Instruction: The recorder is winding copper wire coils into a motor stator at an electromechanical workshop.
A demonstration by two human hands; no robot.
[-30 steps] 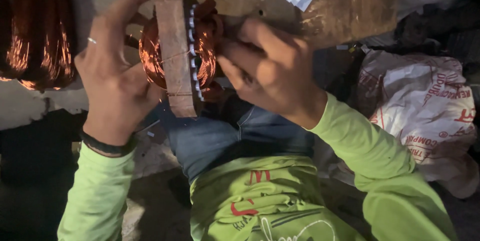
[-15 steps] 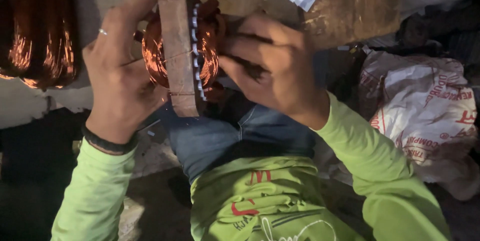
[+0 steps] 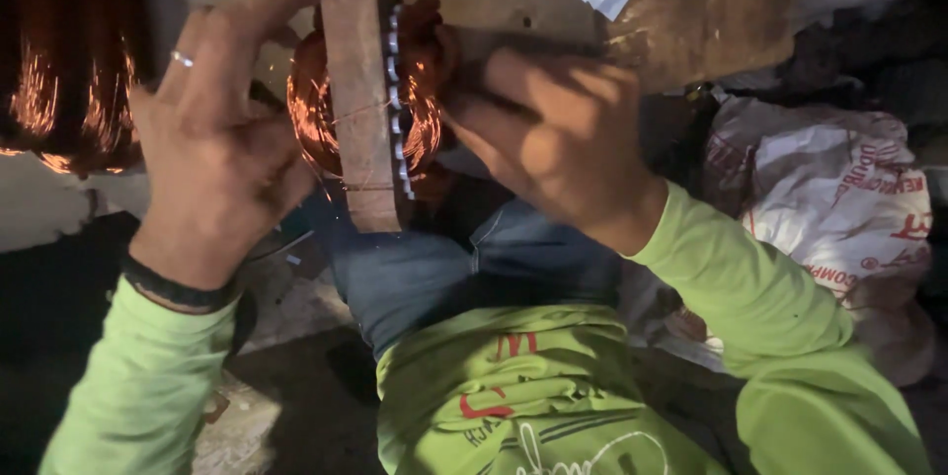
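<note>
- Head view: the stator core [image 3: 360,100], a rusty laminated block wound with copper wire [image 3: 314,105], stands with its long axis running away from the person, over the lap and against the near edge of the worn bench [image 3: 731,11].
- Left hand [image 3: 212,149] is wrapped around the core's left side, thumb over the top.
- Right hand [image 3: 553,139] presses in from the right, fingers curled at the windings; whether it pinches anything cannot be told.
- Both hands touch it, one on each side.
</note>
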